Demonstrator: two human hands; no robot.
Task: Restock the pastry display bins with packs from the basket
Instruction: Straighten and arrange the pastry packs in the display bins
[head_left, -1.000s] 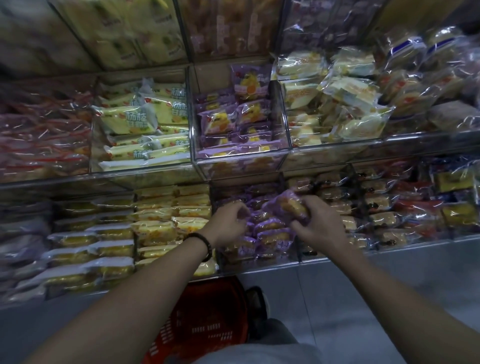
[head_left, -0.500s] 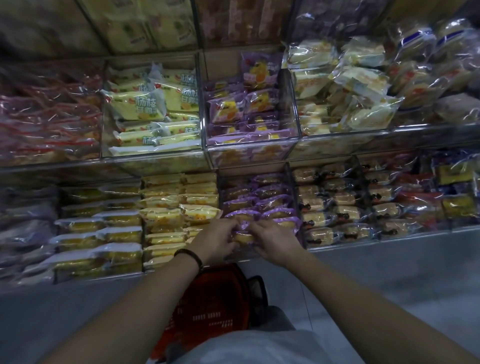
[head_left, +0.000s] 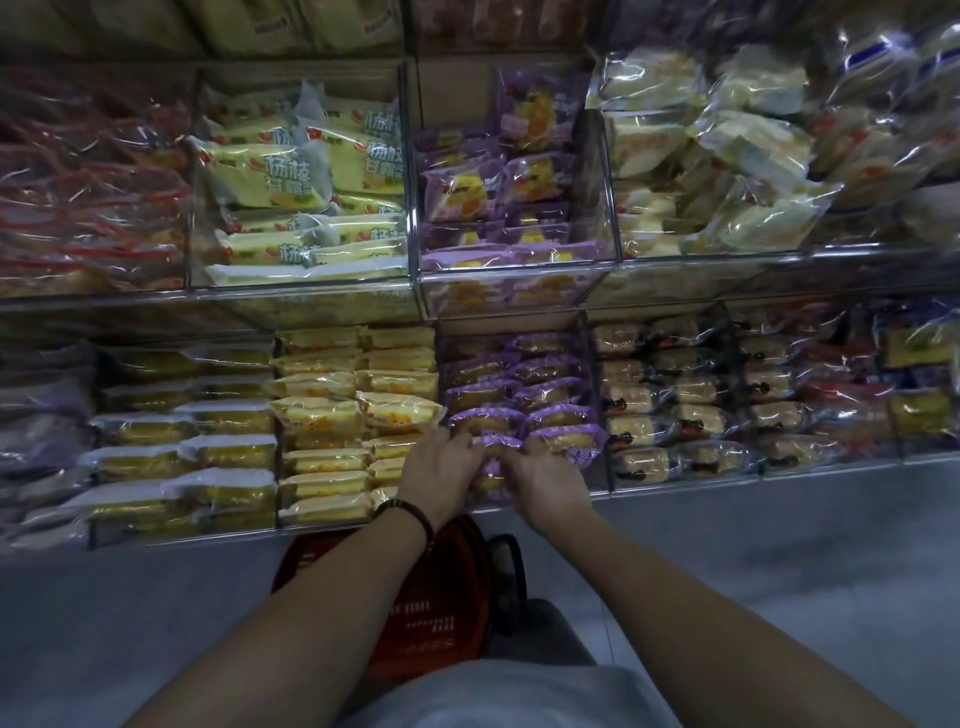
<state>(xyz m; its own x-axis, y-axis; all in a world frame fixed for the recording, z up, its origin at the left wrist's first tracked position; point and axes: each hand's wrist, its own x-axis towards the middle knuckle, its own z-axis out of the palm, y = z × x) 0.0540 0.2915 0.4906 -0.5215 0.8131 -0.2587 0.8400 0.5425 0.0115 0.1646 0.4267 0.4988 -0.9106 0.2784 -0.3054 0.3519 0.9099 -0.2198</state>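
- Purple-wrapped pastry pack (head_left: 492, 452), glossy film over a golden cake, sits at the front edge of a clear acrylic display bin (head_left: 592, 374) on the lower shelf, held between both hands.
- The left hand (head_left: 441, 467) grasps the left end of the purple-wrapped pastry pack, its fingers curled over the top. A dark beaded bracelet (head_left: 410, 512) circles that wrist.
- The right hand (head_left: 545, 475) grasps the right end of the same pack, fingers curled round it, and its fingertips come close to those of the left hand.
- Behind the held pack, matching purple packs (head_left: 524, 384) fill the bin in two columns.
- Just left of that bin, yellow-wrapped cake packs (head_left: 332, 415) are stacked in two columns. Just right of it, clear-wrapped brown pastry packs (head_left: 649, 400) fill the neighbouring bin.
- On the upper shelf, directly above, another bin holds purple packs with yellow-orange print (head_left: 498, 187). Beside them on the left lie pale yellow packs with printed characters (head_left: 291, 171).
- A red plastic mesh basket (head_left: 441, 597) stands on the grey floor (head_left: 779, 571) below the shelf, partly under the left forearm. Its contents cannot be made out.
- A grey garment (head_left: 493, 696) shows at the bottom edge, between the two forearms.
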